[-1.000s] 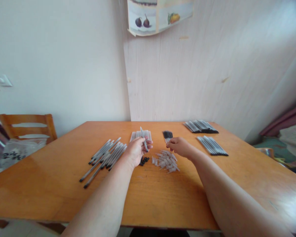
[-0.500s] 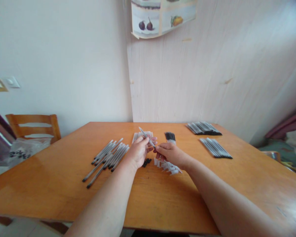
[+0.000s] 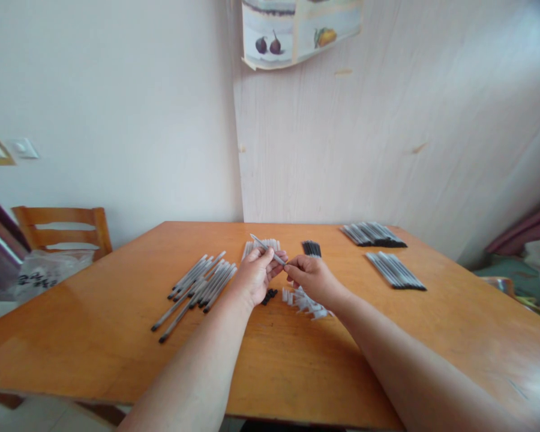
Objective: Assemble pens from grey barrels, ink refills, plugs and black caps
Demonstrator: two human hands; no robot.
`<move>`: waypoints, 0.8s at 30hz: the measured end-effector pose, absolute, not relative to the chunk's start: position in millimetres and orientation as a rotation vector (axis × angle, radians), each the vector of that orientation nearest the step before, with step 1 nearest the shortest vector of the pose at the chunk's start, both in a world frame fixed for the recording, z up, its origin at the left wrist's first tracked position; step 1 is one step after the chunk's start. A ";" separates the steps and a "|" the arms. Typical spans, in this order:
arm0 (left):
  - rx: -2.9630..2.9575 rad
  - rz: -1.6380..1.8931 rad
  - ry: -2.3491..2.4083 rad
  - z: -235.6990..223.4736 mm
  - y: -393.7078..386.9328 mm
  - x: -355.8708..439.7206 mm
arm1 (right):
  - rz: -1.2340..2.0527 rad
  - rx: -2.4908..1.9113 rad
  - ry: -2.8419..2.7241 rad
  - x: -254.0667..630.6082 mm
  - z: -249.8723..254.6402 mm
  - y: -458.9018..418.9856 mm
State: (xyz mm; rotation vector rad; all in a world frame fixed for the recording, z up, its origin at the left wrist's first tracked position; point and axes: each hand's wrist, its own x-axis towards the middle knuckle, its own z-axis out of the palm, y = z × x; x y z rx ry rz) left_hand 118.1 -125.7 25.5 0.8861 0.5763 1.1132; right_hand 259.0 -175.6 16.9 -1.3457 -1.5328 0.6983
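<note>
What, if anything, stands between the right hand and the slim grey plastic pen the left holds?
Nothing visible. The right hand meets the near end of the pen; the left hand grips its shaft. The loose pile of small white plastic pieces lies beneath the right hand, not between.

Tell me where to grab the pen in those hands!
Probably the thin barrel just behind its far tip, coming from the far left: the pen slants away, that stretch sticking out past the left hand, while the right hand is at its near end.
</note>
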 end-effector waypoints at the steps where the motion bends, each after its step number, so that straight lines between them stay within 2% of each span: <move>1: 0.886 1.119 0.582 25.6 -125.5 118.2 | 0.619 -1.360 -1.563 259.5 16.3 -174.8; 4: 0.889 1.138 0.583 24.9 -124.1 118.0 | 0.461 -1.372 -1.605 260.6 15.2 -173.0; 10: 0.884 1.136 0.572 23.4 -123.6 118.0 | 0.678 -1.393 -1.547 259.5 15.4 -174.2; 15: 0.878 1.140 0.605 22.5 -123.3 119.2 | 0.549 -1.386 -1.568 260.7 13.9 -172.8; 20: 0.871 1.150 0.594 21.2 -122.1 119.4 | 0.652 -1.410 -1.550 260.4 12.0 -171.5; 24: 0.862 1.150 0.611 20.9 -122.7 119.5 | 0.542 -1.373 -1.573 262.3 6.5 -167.5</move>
